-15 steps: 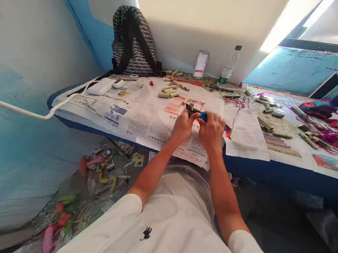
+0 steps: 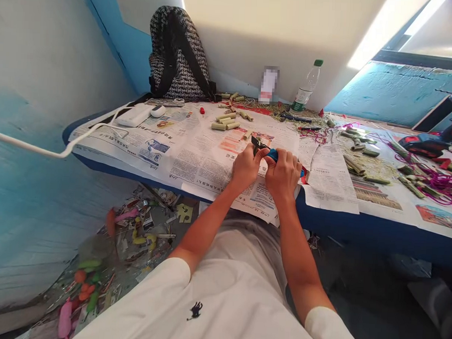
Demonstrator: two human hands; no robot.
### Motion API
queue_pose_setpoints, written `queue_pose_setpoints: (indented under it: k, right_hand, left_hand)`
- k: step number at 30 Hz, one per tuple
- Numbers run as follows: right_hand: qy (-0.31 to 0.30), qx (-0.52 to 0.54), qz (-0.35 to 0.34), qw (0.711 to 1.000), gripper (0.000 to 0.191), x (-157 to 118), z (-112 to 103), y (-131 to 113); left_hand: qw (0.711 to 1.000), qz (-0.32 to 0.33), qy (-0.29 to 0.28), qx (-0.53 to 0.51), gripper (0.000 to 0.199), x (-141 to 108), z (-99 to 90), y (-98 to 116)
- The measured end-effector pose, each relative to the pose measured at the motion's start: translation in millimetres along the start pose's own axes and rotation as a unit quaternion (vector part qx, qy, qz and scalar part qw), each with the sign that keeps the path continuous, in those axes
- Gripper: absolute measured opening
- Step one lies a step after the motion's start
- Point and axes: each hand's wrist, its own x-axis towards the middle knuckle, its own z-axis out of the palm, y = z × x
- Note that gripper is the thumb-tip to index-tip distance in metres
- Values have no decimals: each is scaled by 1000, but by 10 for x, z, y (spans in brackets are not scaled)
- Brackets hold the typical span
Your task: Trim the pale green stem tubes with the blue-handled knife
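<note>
My right hand (image 2: 283,174) is closed around the blue handle of a tool (image 2: 273,154); a bit of blue also shows past its outer side. My left hand (image 2: 245,166) is closed by the tool's dark front end (image 2: 254,141), its thumb close to my right thumb. Fingers cover most of the tool, so its exact kind is hidden. Beside my right hand, a red strip (image 2: 305,177) lies at the newspaper's edge. Just beyond my left hand is a short pale stem piece (image 2: 247,135), and farther back lie several cut green stem pieces (image 2: 226,121).
Newspaper (image 2: 196,160) covers the table. A backpack (image 2: 180,57), a white power bank-like box (image 2: 134,116) and a plastic bottle (image 2: 306,88) stand or lie behind. To the right are a cordless drill (image 2: 425,144), purple cord (image 2: 444,185) and more stem pieces. Litter covers the floor at left.
Both hands keep their hold, with only a very slight shift of the hands and the tool. The dark end is tilted a little differently. The view has moved slightly.
</note>
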Motion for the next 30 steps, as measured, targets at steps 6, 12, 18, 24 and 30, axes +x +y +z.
queue_pose_setpoints:
  k: [6, 12, 18, 24, 30]
  right_hand:
    - [0, -20, 7, 1000, 54, 9, 18, -19]
    - [24, -8, 33, 999, 67, 30, 39, -30]
    - [29, 49, 13, 998, 63, 29, 26, 48]
    - [-31, 130, -66, 989, 51, 44, -59, 164]
    - [-83, 168, -93, 978, 44, 72, -112, 226]
  left_hand:
    - [1000, -12, 10, 3, 54, -12, 8, 50]
    - [999, -11, 50, 14, 47, -81, 36, 99]
    - [998, 0, -30, -58, 56, 14, -37, -41]
    - [969, 51, -124, -208, 61, 119, -123, -248]
    - [964, 96, -165, -187, 53, 144, -171, -300]
